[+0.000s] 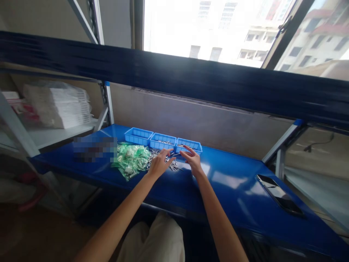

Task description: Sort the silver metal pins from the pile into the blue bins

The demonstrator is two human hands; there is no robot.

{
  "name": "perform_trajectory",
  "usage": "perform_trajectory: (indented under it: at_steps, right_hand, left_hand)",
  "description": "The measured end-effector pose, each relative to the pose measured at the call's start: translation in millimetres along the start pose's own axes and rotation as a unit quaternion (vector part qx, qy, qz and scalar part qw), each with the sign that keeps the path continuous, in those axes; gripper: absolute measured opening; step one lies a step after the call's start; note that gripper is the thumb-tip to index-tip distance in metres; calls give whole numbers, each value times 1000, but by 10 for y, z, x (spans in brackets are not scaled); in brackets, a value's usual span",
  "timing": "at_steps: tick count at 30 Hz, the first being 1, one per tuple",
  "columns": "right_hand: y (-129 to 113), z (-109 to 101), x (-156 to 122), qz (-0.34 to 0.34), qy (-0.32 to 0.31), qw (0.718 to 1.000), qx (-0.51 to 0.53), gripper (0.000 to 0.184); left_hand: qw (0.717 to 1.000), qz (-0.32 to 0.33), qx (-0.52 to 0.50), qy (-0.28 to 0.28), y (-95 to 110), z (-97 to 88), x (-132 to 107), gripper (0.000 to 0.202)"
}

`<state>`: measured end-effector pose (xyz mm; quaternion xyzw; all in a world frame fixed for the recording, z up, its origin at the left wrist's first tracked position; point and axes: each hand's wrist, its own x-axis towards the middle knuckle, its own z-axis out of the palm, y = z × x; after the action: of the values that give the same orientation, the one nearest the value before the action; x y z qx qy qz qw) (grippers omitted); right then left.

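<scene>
My left hand (pixel 160 162) rests on a loose pile of small metal pins (pixel 160 159) on the blue shelf (pixel 231 182), fingers spread over them. My right hand (pixel 192 158) hovers just right of the pile with its fingers stretched toward the rightmost blue tray (pixel 188 145). Three shallow blue trays stand in a row behind the pile; the middle tray (pixel 163 140) and the right one hold a few metal pins, the left tray (pixel 138 135) looks bare. A heap of green plastic bags (pixel 131 160) lies left of my left hand.
A dark phone (pixel 279 194) lies on the shelf at the right. A blurred patch covers something left of the green bags. White packs in plastic (pixel 58 105) sit on a neighbouring shelf at the left. A dark blue beam (pixel 174 78) crosses overhead; a window is behind.
</scene>
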<state>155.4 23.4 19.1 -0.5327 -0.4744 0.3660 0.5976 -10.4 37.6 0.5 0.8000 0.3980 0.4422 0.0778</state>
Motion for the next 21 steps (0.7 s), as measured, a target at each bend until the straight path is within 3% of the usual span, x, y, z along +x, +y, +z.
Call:
perform_trajectory:
  at_steps: [6,13,21]
  right_hand:
    - [-34,-53,-40,10,-27,1000,9,63]
    - [-47,-18,-88,11,-107,994,3,57]
    - [-79,-4,-103,12,-121,992,11,59]
  left_hand:
    - [1000,-2,2,8,25,-19,-9,40]
    - [1000,1,3,9,23,-15,-38,33]
    - [1000,1,14,-18,27,-23,-61,27]
